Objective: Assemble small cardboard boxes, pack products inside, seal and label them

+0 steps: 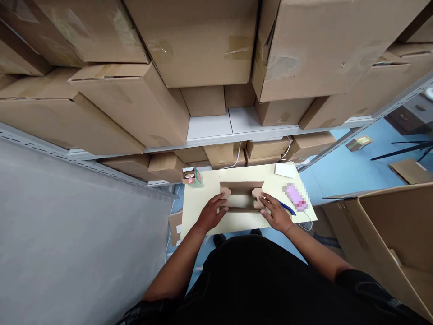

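Low over the pale yellow table, an open, narrow cardboard box (241, 209) lies across in front of me, its inner end flaps folded and pale tabletop showing through the middle. My left hand (212, 213) grips its left end, fingers on the flap and thumb at the near edge. At the opposite end my right hand (275, 214) holds it the same way, fingertips on the right flap. Beside the right hand lies a curved blue handle (287, 206), partly hidden by that hand.
On the table (199, 221) are a small green-sided carton (196, 177), a white box (286, 170) and a blurred purple item (296, 197). Shelves of cardboard boxes (203, 40) rise beyond it. A large open carton (358, 234) stands right; a grey wall (84, 225) is left.
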Available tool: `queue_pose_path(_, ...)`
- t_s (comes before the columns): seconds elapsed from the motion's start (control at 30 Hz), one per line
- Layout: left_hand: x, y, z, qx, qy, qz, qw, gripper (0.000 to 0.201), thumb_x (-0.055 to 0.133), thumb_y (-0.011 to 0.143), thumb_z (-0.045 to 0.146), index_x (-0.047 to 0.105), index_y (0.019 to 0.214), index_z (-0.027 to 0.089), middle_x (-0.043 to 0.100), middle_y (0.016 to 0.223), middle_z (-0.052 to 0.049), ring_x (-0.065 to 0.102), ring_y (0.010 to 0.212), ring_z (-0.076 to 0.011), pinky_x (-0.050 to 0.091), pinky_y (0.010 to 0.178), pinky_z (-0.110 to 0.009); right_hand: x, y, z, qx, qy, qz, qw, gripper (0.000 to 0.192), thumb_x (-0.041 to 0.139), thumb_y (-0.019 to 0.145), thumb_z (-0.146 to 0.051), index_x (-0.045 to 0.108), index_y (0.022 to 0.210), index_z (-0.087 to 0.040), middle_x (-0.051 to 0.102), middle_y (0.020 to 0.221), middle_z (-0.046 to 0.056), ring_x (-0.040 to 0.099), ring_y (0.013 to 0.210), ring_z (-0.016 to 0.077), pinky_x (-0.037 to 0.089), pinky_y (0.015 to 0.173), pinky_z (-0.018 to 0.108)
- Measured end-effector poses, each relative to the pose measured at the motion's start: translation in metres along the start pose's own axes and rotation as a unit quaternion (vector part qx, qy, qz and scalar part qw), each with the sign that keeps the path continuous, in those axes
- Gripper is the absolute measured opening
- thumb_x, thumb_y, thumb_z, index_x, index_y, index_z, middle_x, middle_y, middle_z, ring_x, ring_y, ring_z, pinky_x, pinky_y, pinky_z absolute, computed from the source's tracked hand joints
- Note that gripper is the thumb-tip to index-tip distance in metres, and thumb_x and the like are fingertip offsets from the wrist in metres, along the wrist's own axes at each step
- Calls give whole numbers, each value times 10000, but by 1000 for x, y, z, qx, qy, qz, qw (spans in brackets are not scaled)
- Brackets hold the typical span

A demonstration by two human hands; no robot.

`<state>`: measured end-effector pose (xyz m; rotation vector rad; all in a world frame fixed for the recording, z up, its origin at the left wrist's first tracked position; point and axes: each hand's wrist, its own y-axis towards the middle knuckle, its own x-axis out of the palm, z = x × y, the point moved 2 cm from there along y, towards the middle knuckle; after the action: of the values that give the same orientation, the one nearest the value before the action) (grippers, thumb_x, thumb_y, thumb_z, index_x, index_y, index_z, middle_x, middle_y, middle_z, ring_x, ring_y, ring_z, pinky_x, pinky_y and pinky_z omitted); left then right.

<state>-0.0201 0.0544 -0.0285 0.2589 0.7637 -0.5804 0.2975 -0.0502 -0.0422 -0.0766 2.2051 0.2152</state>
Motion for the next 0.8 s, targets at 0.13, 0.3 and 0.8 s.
queue_pose_path(0.13,6,11,4,-27,-12,46,999,296,526,1004,428,717,1123,237,634,1362,-85,587,1307,-249,483,1139,-455,10,7,-2,52,58,70,995,416,477,1034,-430,616,1374,-236,537,1492,138,517,1384,315,484,1123,546)
queue_pose_path(0.3,9,22,8,-82,7,111,990,672,656,908,379,413,1520,242,422,1580,-134,548,1352,-288,545,1045,-445,21,18,-4,115,90,134,980,355,536,995,-436,594,1270,-219,589,1283,161,608,1173,307,560,982,518)
queue_pose_path(0.8,6,24,8,-29,88,53,994,186,567,975,366,628,1101,243,568,1477,-97,566,1335,-281,495,1114,-456,24,16,-3,165,104,148,969,541,585,965,-500,487,1412,-212,583,1229,160,633,926,265,603,803,473)
